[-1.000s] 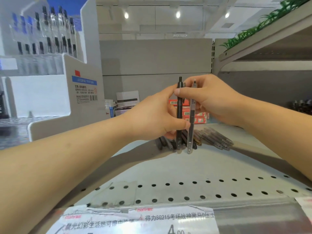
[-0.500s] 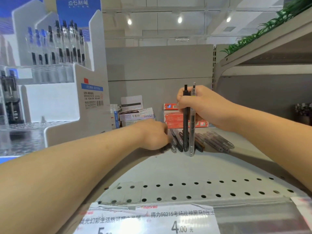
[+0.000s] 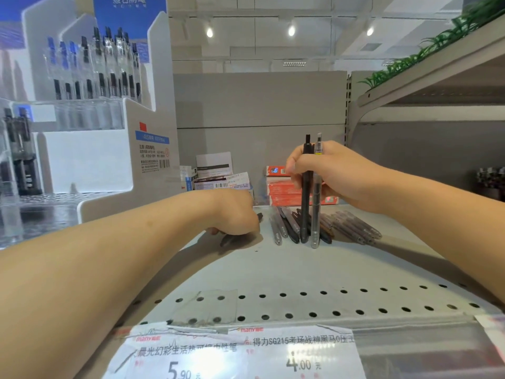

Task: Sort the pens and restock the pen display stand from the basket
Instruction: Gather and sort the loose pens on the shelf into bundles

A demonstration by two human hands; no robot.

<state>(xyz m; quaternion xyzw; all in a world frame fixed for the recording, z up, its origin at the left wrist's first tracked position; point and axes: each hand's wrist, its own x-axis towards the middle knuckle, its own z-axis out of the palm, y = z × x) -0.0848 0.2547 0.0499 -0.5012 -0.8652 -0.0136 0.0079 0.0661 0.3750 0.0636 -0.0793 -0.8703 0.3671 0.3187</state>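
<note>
- Gripping two pens upright, the right hand (image 3: 336,176) has its fingers curled round a black pen (image 3: 305,192) and a clear pen (image 3: 316,198), held side by side and touching, tips down.
- Both held pens have their lower ends at the front of the pile of loose pens (image 3: 322,225); whether the tips touch the shelf (image 3: 273,272) cannot be told.
- The pile lies toward the back of the shelf, right of its middle, the pens roughly parallel and running front to back; darker and grey ones lie on its left side, clear brownish ones on its right.
- The left hand (image 3: 235,214) is down on the shelf just left of the pile, knuckles up, fingers curled under. A dark pen (image 3: 228,240) shows beneath it and a dark end pokes out at its far side; the fingers seem closed on that pen, though the grip itself is hidden.
- The white pen stand (image 3: 109,165) rises at the left edge of the shelf, with rows of pens standing upright in clear tiers and a blue header card on top.
- Small boxes (image 3: 221,181), white and blue, are stacked at the back of the shelf, with red boxes (image 3: 281,190) to their right, behind the right hand.
- Price labels (image 3: 246,354) sit along the front edge of the shelf, just behind a row of holes.
</note>
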